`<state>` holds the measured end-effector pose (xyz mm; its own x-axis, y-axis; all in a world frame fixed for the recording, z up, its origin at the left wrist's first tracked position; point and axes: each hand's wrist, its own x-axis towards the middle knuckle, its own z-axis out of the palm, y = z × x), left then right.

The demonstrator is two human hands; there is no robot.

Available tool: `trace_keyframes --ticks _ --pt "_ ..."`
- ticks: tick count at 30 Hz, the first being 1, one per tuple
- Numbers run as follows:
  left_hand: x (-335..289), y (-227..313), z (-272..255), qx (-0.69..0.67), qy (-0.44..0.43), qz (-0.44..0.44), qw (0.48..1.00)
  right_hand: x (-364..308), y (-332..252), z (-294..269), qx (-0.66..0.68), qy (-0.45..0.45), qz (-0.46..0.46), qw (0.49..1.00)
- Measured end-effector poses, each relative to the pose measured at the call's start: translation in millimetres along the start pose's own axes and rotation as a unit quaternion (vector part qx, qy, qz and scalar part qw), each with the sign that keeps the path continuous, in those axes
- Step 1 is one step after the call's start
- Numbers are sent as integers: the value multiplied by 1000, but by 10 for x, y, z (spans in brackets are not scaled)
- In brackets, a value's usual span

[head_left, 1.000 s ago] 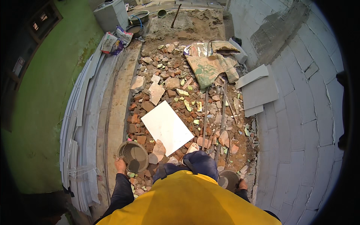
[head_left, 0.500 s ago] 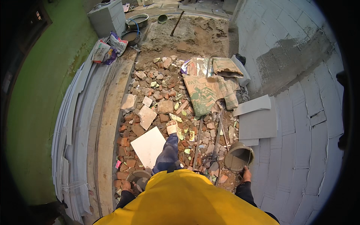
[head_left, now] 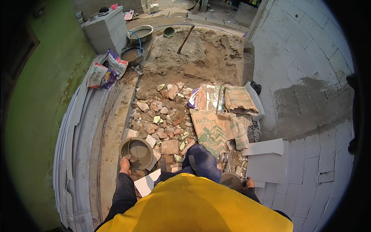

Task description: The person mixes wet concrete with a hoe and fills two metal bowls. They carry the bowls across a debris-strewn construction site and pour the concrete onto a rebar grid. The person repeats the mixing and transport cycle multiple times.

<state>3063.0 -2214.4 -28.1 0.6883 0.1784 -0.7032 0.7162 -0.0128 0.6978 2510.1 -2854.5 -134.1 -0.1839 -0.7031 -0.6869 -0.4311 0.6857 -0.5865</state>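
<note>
I logged two round grey buckets, one per hand. The left bucket (head_left: 143, 154) hung at the person's left side, the left hand (head_left: 125, 165) clamped on its rim or handle; I couldn't tell which. The right bucket (head_left: 232, 180) was low on the right, partly hidden by a dark blue trouser leg (head_left: 205, 162); the right hand (head_left: 249, 183) looked clamped at its outer edge. Hands well apart; contents unclear to me.

I judged the step a two-bucket carry over rough ground; the next move called for firm grips, level buckets and careful footing.

Counts outward: one flat white tile (head_left: 146, 183), partly covered by the body; broken brick-and-stone rubble (head_left: 166, 123), too many pieces to count; at least two brown paper sacks, including a flattened green-printed sack (head_left: 208, 129) and a folded sack (head_left: 239, 98). Farther off, I counted two wide dark basins, near (head_left: 132, 57) and far (head_left: 141, 32), one small round green tub (head_left: 169, 31) and one brown stick (head_left: 186, 39) upright but leaning in grey-brown sand (head_left: 218, 50).
</note>
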Motion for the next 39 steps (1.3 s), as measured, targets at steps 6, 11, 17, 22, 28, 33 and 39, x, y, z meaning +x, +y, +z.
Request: trace_keyframes --ticks 6,11,17,22,28,33,39 --pt "703 1655 1535 -120 -23 34 992 142 -1178 1299 7 11 123 992" --pt "1247 2854 2642 -180 -32 -17 983 129 -2646 2747 -16 25 81 996" --pt "2134 3861 3918 -127 -68 -2 990 -64 -4947 4297 -58 -114 -16 992" --pt "3119 4364 5001 -125 -91 16 988 -73 -6233 5675 -71 -197 -33 977" --pt "4635 4710 6216 -143 -88 -87 982 377 -7291 7471 -95 -209 -11 973" --pt "5783 4691 7091 -118 -24 -190 974 590 -7833 9303 -247 -234 34 940" --pt "6887 4632 7818 -95 0 -220 971 855 -7870 11404 -330 -319 14 888"
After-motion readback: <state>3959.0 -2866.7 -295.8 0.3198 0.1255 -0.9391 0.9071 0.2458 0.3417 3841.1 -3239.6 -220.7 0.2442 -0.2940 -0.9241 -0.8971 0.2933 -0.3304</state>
